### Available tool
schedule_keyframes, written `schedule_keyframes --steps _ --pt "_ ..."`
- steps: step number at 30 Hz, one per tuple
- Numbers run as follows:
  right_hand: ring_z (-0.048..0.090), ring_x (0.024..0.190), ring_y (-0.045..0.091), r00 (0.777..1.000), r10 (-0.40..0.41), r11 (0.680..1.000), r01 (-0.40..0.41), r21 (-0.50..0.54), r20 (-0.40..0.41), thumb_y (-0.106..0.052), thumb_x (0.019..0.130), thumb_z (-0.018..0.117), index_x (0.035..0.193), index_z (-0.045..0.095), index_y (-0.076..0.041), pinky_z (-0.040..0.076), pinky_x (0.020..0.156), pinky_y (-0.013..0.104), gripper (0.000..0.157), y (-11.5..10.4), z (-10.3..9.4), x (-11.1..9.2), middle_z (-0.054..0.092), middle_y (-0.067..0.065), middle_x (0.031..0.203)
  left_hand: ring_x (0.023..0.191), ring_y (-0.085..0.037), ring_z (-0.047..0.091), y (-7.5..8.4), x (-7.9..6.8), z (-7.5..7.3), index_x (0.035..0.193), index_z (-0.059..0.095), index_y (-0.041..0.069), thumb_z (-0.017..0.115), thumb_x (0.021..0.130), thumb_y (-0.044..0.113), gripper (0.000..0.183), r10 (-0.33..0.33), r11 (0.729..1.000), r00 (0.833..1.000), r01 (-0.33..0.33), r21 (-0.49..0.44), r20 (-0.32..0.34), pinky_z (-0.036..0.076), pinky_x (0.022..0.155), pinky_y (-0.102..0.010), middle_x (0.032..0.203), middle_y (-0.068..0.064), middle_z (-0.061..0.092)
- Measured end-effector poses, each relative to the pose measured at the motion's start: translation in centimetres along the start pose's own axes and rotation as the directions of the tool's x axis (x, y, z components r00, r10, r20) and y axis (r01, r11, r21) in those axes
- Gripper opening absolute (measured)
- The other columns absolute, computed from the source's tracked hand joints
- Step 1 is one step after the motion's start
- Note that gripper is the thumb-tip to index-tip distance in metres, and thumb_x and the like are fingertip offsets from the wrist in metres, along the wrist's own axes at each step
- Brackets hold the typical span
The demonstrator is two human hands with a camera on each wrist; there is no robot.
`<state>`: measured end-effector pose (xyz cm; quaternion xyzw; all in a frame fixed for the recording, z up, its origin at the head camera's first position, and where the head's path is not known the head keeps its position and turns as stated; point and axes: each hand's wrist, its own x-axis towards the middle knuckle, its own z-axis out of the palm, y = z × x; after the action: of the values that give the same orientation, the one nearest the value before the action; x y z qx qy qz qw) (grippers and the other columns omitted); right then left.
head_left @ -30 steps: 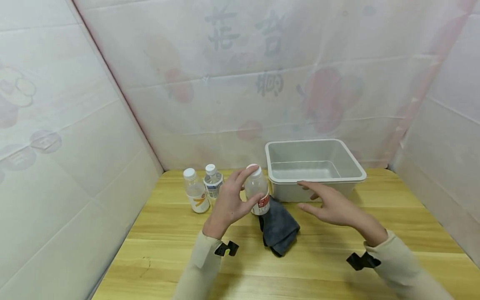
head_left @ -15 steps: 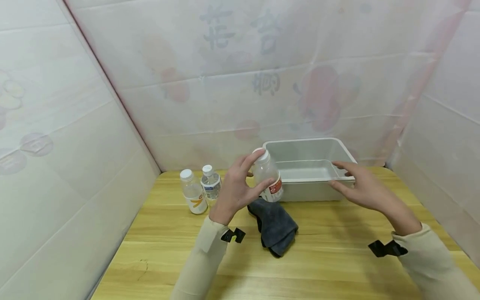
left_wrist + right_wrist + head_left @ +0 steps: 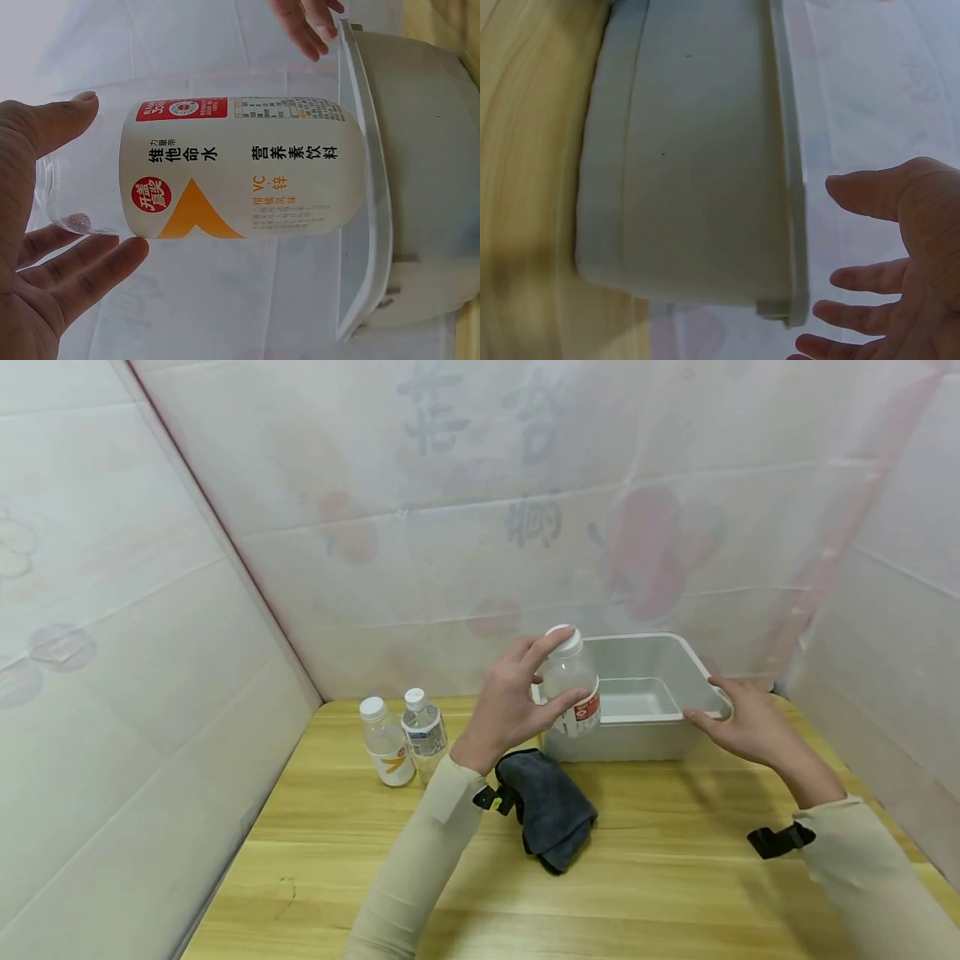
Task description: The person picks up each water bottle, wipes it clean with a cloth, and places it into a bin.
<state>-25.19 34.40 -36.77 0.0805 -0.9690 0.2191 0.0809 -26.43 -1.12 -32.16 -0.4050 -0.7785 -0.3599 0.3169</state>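
Observation:
A clear plastic drink bottle (image 3: 573,681) with a white cap hangs in my left hand (image 3: 513,706), held off the table at the front left part of a light grey plastic bin (image 3: 622,745). In the left wrist view, thumb and fingers grip the upper part of the bottle (image 3: 240,176), whose white label has orange and red marks; its base overlaps the bin's rim. My right hand (image 3: 753,727) is by the bin's front right corner. In the right wrist view its fingers are spread and a small gap separates them from the bin (image 3: 705,157).
Two more capped bottles stand upright on the left of the wooden table (image 3: 330,835): one with an orange-marked label (image 3: 392,760), one with a blue-and-white label (image 3: 424,731). A crumpled dark grey cloth (image 3: 551,814) lies in front of the bin. Printed sheets (image 3: 450,585) wall the table.
My left hand has lifted the bottle up and to the right, from beside the cloth to the bin. My right hand has moved right along the bin to its front right corner.

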Motion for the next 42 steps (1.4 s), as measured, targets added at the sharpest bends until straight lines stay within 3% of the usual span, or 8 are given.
schedule_keyframes --steps 10,15,18,22,24,34,42 --pt "0.051 0.103 0.056 1.0 -0.01 1.0 0.01 0.013 -0.027 -0.037 0.099 0.062 0.146 0.032 0.022 0.044 0.078 0.066 0.081 1.7 0.9 0.6 0.046 0.048 0.128 0.108 -0.017 0.065 0.0 2.4 1.8 0.15 0.045 0.021 0.08 0.088 0.035 0.073 -0.017 1.0 1.0 0.017 -0.022 0.007 0.059 0.077 -0.018 0.127 -0.009 0.062" --pt "0.055 0.104 0.059 1.0 -0.008 0.998 0.009 0.055 -0.022 -0.036 0.102 0.058 0.143 0.034 0.023 0.047 0.081 0.068 0.075 2.6 1.7 0.5 0.049 0.049 0.125 0.111 -0.016 0.063 0.0 3.7 2.9 0.15 0.045 0.021 0.079 0.089 0.037 0.071 -0.015 1.0 1.0 0.015 -0.011 0.019 0.059 0.078 -0.018 0.126 -0.008 0.063" --pt "0.045 0.116 0.068 1.0 0.0 0.996 -0.003 0.088 0.028 -0.036 0.106 0.048 0.149 0.02 0.022 0.042 0.09 0.074 0.078 2.9 2.2 0.3 0.035 0.056 0.134 0.112 -0.017 0.063 0.0 4.5 3.5 0.15 0.045 0.021 0.078 0.09 0.037 0.071 -0.025 1.0 0.999 0.025 -0.012 0.033 0.059 0.078 -0.02 0.127 -0.009 0.062" --pt "0.023 0.127 0.076 0.991 0.043 0.992 -0.057 0.109 0.131 -0.041 0.11 0.03 0.153 -0.012 0.017 0.031 0.099 0.08 0.084 2.9 2.8 0.0 0.002 0.06 0.144 0.109 -0.018 0.064 -0.3 5.3 4.4 0.15 0.044 0.022 0.079 0.09 0.037 0.071 -0.03 1.0 0.999 0.03 0.003 0.039 0.056 0.075 -0.018 0.129 -0.01 0.063" --pt "0.017 0.13 0.075 0.989 0.056 0.99 -0.073 0.122 0.136 -0.042 0.11 0.027 0.154 -0.016 0.014 0.03 0.099 0.081 0.083 2.7 3.3 -0.1 -0.004 0.058 0.145 0.107 -0.017 0.064 -0.6 5.5 4.9 0.15 0.045 0.021 0.079 0.09 0.036 0.071 -0.029 1.0 0.999 0.029 0.012 0.038 0.054 0.074 -0.017 0.129 -0.011 0.063" --pt "0.021 0.131 0.072 0.996 0.08 0.98 -0.086 0.18 0.04 -0.041 0.11 0.03 0.157 -0.014 0.01 0.031 0.099 0.082 0.082 2.0 5.1 0.2 -0.002 0.054 0.148 0.124 -0.021 0.062 -1.8 7.0 7.7 0.152 0.044 0.02 0.078 0.09 0.034 0.072 -0.093 0.995 0.994 0.09 0.042 0.055 0.056 0.093 -0.029 0.14 -0.01 0.059" --pt "0.026 0.128 0.073 0.992 0.113 0.974 -0.123 0.19 0.061 -0.042 0.11 0.028 0.155 -0.019 0.009 0.032 0.099 0.08 0.083 1.9 5.3 -0.2 -0.007 0.053 0.15 0.126 -0.021 0.061 -2.1 8.0 10.2 0.154 0.041 0.022 0.077 0.091 0.035 0.074 -0.118 0.991 0.986 0.111 0.069 0.115 0.053 0.102 -0.03 0.141 -0.01 0.058"
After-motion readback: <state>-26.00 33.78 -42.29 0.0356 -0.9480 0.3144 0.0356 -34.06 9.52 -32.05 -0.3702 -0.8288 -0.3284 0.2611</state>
